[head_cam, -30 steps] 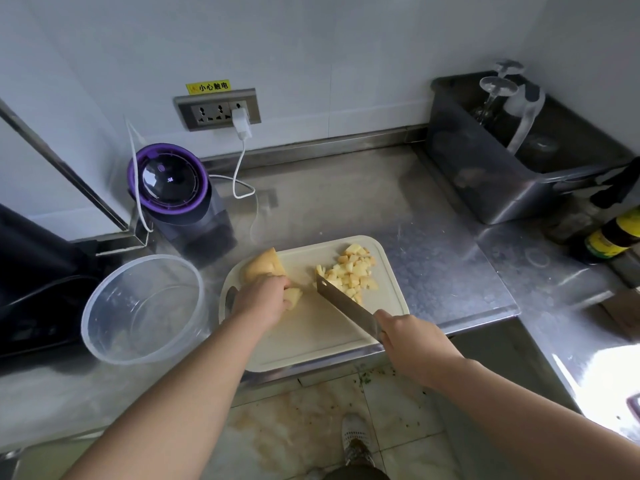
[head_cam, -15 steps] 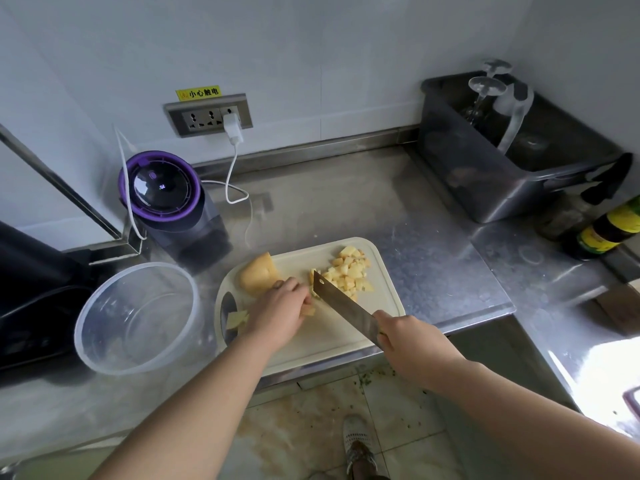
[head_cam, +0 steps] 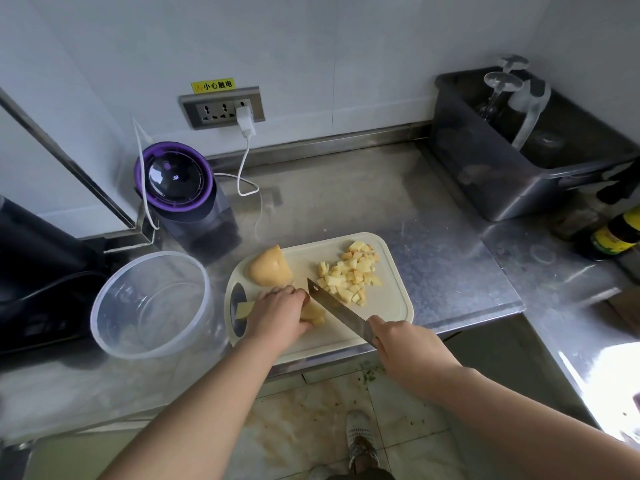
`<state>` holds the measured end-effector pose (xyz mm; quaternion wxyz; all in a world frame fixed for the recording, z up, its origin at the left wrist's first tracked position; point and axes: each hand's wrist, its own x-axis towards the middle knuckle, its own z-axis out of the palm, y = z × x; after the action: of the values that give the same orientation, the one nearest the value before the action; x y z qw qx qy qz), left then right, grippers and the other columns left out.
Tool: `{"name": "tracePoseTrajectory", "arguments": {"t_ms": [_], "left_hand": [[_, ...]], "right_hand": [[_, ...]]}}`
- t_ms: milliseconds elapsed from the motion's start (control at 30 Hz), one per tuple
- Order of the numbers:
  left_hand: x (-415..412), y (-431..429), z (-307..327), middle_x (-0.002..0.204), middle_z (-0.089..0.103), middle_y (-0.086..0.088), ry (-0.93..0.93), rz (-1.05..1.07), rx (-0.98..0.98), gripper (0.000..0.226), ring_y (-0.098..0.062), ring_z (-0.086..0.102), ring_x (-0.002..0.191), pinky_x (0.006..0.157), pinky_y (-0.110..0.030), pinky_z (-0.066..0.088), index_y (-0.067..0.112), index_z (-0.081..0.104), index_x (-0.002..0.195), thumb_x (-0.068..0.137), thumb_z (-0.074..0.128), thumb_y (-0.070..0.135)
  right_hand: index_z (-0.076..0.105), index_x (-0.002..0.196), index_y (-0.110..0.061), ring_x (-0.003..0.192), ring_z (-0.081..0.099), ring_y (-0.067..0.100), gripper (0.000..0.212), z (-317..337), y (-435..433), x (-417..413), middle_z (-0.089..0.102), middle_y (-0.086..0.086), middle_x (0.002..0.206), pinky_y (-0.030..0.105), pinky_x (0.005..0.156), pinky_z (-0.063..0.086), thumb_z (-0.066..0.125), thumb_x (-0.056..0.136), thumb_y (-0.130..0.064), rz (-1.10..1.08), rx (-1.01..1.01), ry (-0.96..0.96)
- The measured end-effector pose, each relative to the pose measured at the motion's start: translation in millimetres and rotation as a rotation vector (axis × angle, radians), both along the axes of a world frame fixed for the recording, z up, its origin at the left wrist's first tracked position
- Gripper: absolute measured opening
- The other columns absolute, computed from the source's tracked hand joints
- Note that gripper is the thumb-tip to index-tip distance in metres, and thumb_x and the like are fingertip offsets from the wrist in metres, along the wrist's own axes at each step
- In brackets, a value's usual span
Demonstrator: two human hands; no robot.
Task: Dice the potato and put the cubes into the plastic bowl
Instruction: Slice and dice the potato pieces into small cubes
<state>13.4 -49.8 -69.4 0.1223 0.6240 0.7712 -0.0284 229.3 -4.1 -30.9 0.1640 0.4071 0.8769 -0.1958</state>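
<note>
A white cutting board (head_cam: 388, 308) lies at the counter's front edge. My left hand (head_cam: 277, 313) holds down a piece of potato (head_cam: 313, 312) near the board's left side. My right hand (head_cam: 408, 348) grips the handle of a knife (head_cam: 337, 311), whose blade stands against the right side of that piece. A pile of potato cubes (head_cam: 351, 275) lies at the board's far right. A larger potato chunk (head_cam: 269, 266) rests at the far left corner, and a thin slice (head_cam: 244, 308) lies by the board's handle hole. The clear plastic bowl (head_cam: 152, 306) stands left of the board.
A purple-lidded appliance (head_cam: 180, 188) with a white cable stands behind the bowl. A dark bin (head_cam: 512, 168) with glasses sits at the back right, bottles (head_cam: 613, 233) beside it. A black appliance (head_cam: 38, 271) is at the far left. The steel counter (head_cam: 346, 195) turns a corner on the right.
My left hand moved off the large chunk and toward me with a smaller piece. The knife left the cube pile and came against that piece.
</note>
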Motion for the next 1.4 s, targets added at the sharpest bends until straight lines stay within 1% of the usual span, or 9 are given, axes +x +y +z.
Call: {"name": "tracePoseTrajectory", "arguments": {"t_ms": [200,300,400,600,733,867,1100,1267,1400], "left_hand": [[3,-2,-3,0.105,0.065,0.004,-0.004,0.066,0.044,0.035,-0.020,0.060,0.097,0.086,-0.032,0.041,0.026,0.054,0.108,0.084,0.064,0.050],[4,-4,-5,0.098,0.066,0.006,-0.003,0.079,0.062,0.035,-0.019,0.060,0.092,0.085,-0.031,0.040,0.026,0.052,0.101,0.084,0.063,0.054],[2,-5,-6,0.101,0.067,0.009,-0.055,0.097,0.059,0.037,-0.017,0.061,0.094,0.088,-0.031,0.040,0.028,0.056,0.110,0.083,0.063,0.054],[1,-9,-9,0.108,0.066,0.011,-0.070,0.089,0.088,0.032,-0.014,0.060,0.099,0.090,-0.028,0.039,0.026,0.058,0.114,0.088,0.062,0.044],[4,-16,-14,0.113,0.064,0.010,-0.081,0.104,0.095,0.031,-0.021,0.058,0.102,0.084,-0.033,0.050,0.028,0.057,0.116,0.088,0.062,0.042],[5,-15,-14,0.113,0.064,0.009,-0.081,0.120,0.085,0.031,-0.023,0.058,0.102,0.081,-0.036,0.052,0.028,0.058,0.115,0.088,0.063,0.041],[7,1,-12,0.113,0.064,0.006,-0.138,0.158,0.182,0.026,-0.020,0.060,0.099,0.081,-0.028,0.047,0.022,0.060,0.114,0.090,0.063,0.033],[9,-4,-16,0.114,0.062,0.004,-0.149,0.156,0.197,0.023,-0.018,0.060,0.099,0.079,-0.029,0.048,0.019,0.061,0.111,0.090,0.063,0.027],[8,-3,-16,0.114,0.062,0.004,-0.150,0.154,0.201,0.023,-0.018,0.061,0.098,0.080,-0.028,0.048,0.019,0.061,0.111,0.090,0.064,0.028]], "right_hand": [[0.038,0.102,-0.022,0.060,0.047,0.021,0.023,-8,-10,-3,0.052,0.001,0.076,0.031,0.050,0.034,0.038,0.092,-0.002,-0.021,-0.035,0.000],[0.035,0.098,-0.023,0.055,0.042,0.018,0.023,-5,-8,-1,0.046,-0.001,0.070,0.029,0.048,0.032,0.038,0.092,-0.001,-0.028,-0.035,-0.006],[0.036,0.099,-0.023,0.055,0.041,0.017,0.026,-3,-5,0,0.044,-0.003,0.069,0.029,0.048,0.032,0.040,0.089,0.000,-0.019,-0.031,-0.016],[0.044,0.114,-0.021,0.059,0.047,0.020,0.031,-3,-1,3,0.058,0.003,0.082,0.030,0.050,0.036,0.040,0.091,0.000,0.037,-0.047,-0.029],[0.044,0.115,-0.020,0.055,0.042,0.017,0.030,4,6,5,0.054,0.002,0.081,0.026,0.045,0.029,0.037,0.094,-0.001,0.088,-0.033,-0.059],[0.044,0.112,-0.020,0.056,0.043,0.016,0.028,6,8,4,0.051,-0.001,0.078,0.025,0.045,0.030,0.037,0.093,0.000,0.092,-0.033,-0.056],[0.032,0.097,-0.021,0.061,0.043,0.018,0.022,4,14,-4,0.053,0.004,0.082,0.028,0.050,0.034,0.038,0.096,0.000,0.043,-0.049,-0.048],[0.041,0.118,-0.016,0.065,0.049,0.022,0.035,3,7,-5,0.057,0.004,0.090,0.031,0.056,0.039,0.039,0.090,0.005,0.094,-0.009,-0.067],[0.039,0.122,-0.016,0.062,0.047,0.020,0.042,4,10,-5,0.050,0.000,0.082,0.028,0.051,0.036,0.039,0.087,0.008,0.101,0.007,-0.067]]}}
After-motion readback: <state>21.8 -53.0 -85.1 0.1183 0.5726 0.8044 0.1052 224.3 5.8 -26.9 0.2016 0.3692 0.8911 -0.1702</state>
